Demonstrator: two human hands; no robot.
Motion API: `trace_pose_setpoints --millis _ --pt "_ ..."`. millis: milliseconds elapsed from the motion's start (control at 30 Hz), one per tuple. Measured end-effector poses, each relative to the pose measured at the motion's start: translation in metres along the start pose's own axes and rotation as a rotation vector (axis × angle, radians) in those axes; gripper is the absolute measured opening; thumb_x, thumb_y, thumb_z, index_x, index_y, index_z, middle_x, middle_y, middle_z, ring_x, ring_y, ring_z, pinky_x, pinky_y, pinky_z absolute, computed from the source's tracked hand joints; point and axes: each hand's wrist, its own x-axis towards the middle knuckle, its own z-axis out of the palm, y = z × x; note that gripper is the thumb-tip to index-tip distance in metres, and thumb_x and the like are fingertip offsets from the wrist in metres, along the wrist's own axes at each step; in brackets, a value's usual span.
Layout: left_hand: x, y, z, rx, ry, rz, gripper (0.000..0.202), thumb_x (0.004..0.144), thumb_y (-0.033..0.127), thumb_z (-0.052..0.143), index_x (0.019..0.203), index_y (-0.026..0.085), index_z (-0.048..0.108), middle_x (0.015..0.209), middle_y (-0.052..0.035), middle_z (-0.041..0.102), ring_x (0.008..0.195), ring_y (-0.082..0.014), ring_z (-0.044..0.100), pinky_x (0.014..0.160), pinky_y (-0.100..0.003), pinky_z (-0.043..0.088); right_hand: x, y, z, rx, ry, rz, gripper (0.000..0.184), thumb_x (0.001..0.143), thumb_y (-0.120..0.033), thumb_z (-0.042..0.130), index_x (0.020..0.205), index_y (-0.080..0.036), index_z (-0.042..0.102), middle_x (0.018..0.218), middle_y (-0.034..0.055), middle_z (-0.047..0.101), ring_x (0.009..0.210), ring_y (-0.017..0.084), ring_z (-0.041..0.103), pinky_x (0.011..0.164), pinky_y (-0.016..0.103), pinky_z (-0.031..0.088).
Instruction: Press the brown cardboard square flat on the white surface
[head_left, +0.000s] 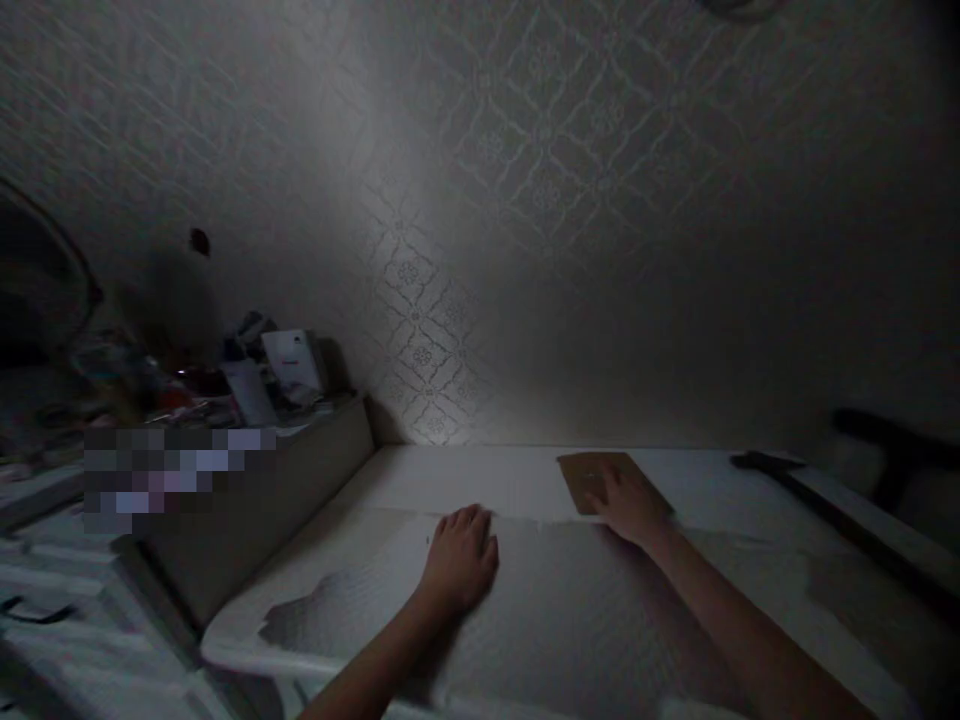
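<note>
The flat brown piece point(579, 478) lies on the counter point(465, 480) near the wall point(540, 340), under the spread, unclenched fingers of the right hand point(628, 505); whether they grip it cannot be told. The left hand point(460, 556) rests palm-down, loosely open, apparently empty. Dragged flat, the piece might snag on the pale covering's point(555, 600) uneven edge, just in front. The wall limits backward movement; the long dark object point(832, 515) bounds the right; open room lies leftward, towards the cabinet point(262, 530).

I see a thin brown sheet point(580, 474) with tiny pale marks, lying flat on the white table point(465, 480), far right.
</note>
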Motion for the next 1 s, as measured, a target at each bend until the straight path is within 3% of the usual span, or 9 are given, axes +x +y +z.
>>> trace_pose_setpoints --millis 133,233,333,467,600,800,1000 --pt "0.001 -0.003 0.0 -0.048 -0.004 -0.022 0.047 0.09 0.03 0.04 0.133 0.015 0.054 0.138 -0.0122 0.054 0.129 -0.0249 0.046 0.111 -0.04 0.031 -0.01 -0.111 -0.013 -0.021 -0.18 -0.084 0.064 0.09 -0.042 0.045 0.144 -0.007 0.041 0.127 0.0257 0.06 0.116 0.034 0.056 0.095 0.043 0.041" --pt "0.002 -0.006 -0.001 -0.106 0.007 -0.043 0.048 0.089 0.033 0.044 0.132 0.015 0.054 0.136 -0.0124 0.056 0.127 -0.0251 0.048 0.11 -0.038 0.032 -0.018 -0.141 -0.019 0.045 -0.206 -0.201 0.063 0.092 -0.043 0.042 0.144 -0.007 0.042 0.132 0.0252 0.056 0.121 0.035 0.051 0.099 0.045 0.038" --pt "0.001 -0.009 -0.003 -0.17 0.018 -0.052 0.048 0.088 0.034 0.045 0.131 0.016 0.054 0.132 -0.0122 0.059 0.123 -0.0253 0.052 0.107 -0.037 0.036 -0.018 -0.125 -0.016 0.134 -0.256 -0.28 0.06 0.092 -0.039 0.041 0.145 -0.011 0.041 0.134 0.0208 0.056 0.122 0.031 0.051 0.102 0.044 0.036" --pt "-0.001 -0.014 -0.005 -0.236 0.02 -0.047 0.049 0.087 0.034 0.046 0.132 0.016 0.054 0.133 -0.0124 0.059 0.121 -0.0251 0.053 0.105 -0.036 0.038 -0.009 -0.09 -0.007 0.154 -0.312 -0.211 0.069 0.092 -0.049 0.041 0.149 -0.011 0.033 0.148 0.0197 0.042 0.132 0.032 0.043 0.107 0.049 0.03" --pt "0.005 -0.016 -0.007 -0.221 0.017 -0.056 0.047 0.088 0.033 0.046 0.13 0.016 0.055 0.129 -0.0114 0.062 0.119 -0.0247 0.055 0.104 -0.035 0.04 -0.004 -0.085 -0.006 0.138 -0.347 -0.214 0.067 0.092 -0.054 0.036 0.145 -0.013 0.041 0.151 0.018 0.039 0.136 0.033 0.038 0.11 0.054 0.025" --pt "0.049 -0.018 -0.011 -0.145 -0.044 -0.063 0.041 0.086 0.026 0.051 0.126 0.019 0.059 0.125 -0.009 0.065 0.115 -0.0243 0.058 0.101 -0.035 0.042 -0.005 -0.092 -0.001 0.112 -0.311 -0.162 0.064 0.093 -0.054 0.034 0.143 -0.017 0.044 0.152 0.017 0.038 0.136 0.034 0.037 0.11 0.06 0.021" --pt "0.102 -0.032 -0.011 -0.189 -0.082 0.031 0.026 0.082 0.024 0.059 0.104 0.018 0.072 0.108 -0.006 0.071 0.099 -0.0197 0.064 0.092 -0.029 0.047 -0.005 -0.088 0.002 0.12 -0.295 -0.14 0.062 0.093 -0.055 0.034 0.141 -0.017 0.047 0.151 0.0168 0.039 0.136 0.033 0.037 0.11 0.06 0.02"
